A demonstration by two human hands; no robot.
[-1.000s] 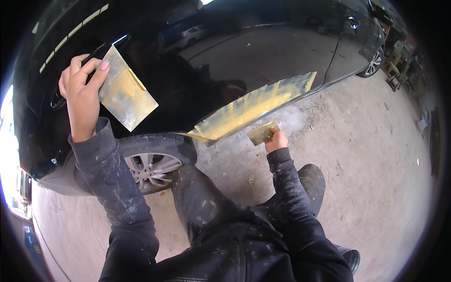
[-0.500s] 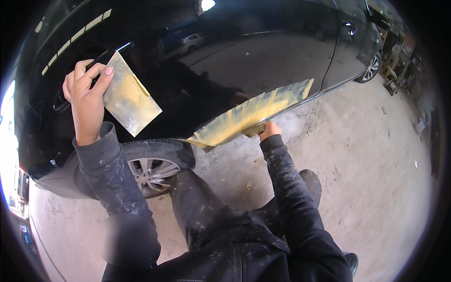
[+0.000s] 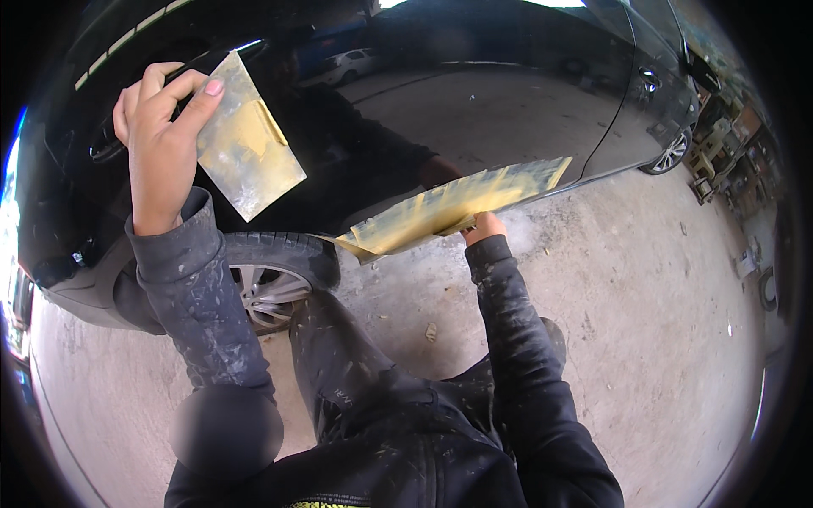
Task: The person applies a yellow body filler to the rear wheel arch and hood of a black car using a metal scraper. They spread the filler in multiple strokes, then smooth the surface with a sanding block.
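Observation:
My left hand (image 3: 161, 144) is raised in front of the black car (image 3: 474, 93) and holds a flat metal spreader plate (image 3: 246, 140) smeared with yellow filler. My right hand (image 3: 484, 227) is pressed low against the car's sill, gripping a small spreader that is mostly hidden by the fingers. It sits at the lower edge of a long yellow filler patch (image 3: 449, 207) that runs along the bottom of the door panel. I am crouched beside the car, knees toward the wheel.
A car wheel (image 3: 271, 284) with a silver rim is just left of my knee. The concrete floor (image 3: 644, 322) spreads to the right. Another wheel (image 3: 669, 152) and stacked clutter (image 3: 720, 161) lie at the far right.
My right hand has risen from the floor side onto the lower edge of the yellow patch. The left hand with the plate has stayed raised, shifting only slightly.

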